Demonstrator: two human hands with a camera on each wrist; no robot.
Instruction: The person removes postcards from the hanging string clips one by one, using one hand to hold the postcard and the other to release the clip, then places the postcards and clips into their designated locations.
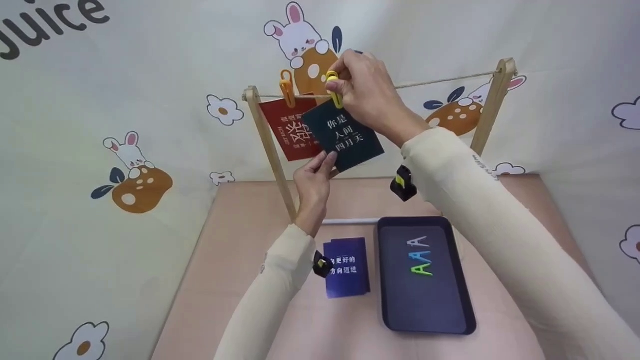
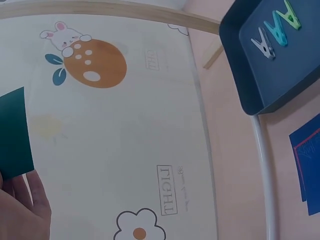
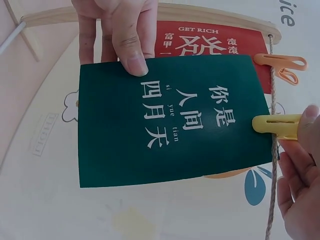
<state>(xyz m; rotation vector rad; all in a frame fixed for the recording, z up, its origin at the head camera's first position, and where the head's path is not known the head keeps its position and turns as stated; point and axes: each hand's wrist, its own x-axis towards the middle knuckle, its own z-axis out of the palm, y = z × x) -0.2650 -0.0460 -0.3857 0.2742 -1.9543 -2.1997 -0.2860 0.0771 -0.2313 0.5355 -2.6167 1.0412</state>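
Observation:
A dark green card [image 1: 345, 135] with white characters hangs at the rope [image 1: 445, 80], tilted in the head view. My left hand [image 1: 314, 185] pinches its lower left edge, thumb on the printed face. At the card's top edge, my right hand [image 1: 367, 87] pinches a yellow clothespin [image 3: 275, 125], whose tip overlaps the card and the rope in the right wrist view. Just left of it, an orange clothespin [image 1: 287, 90] holds a red card [image 1: 290, 130] on the same rope; the green card covers part of the red one.
Wooden posts [image 1: 487, 107] carry the rope at either end. On the pink table [image 1: 200, 280] lie blue cards [image 1: 346, 272], stacked. Beside them a dark tray [image 1: 425, 310] holds grey, blue and green clothespins [image 1: 421, 270]. A white bar [image 1: 350, 221] runs behind.

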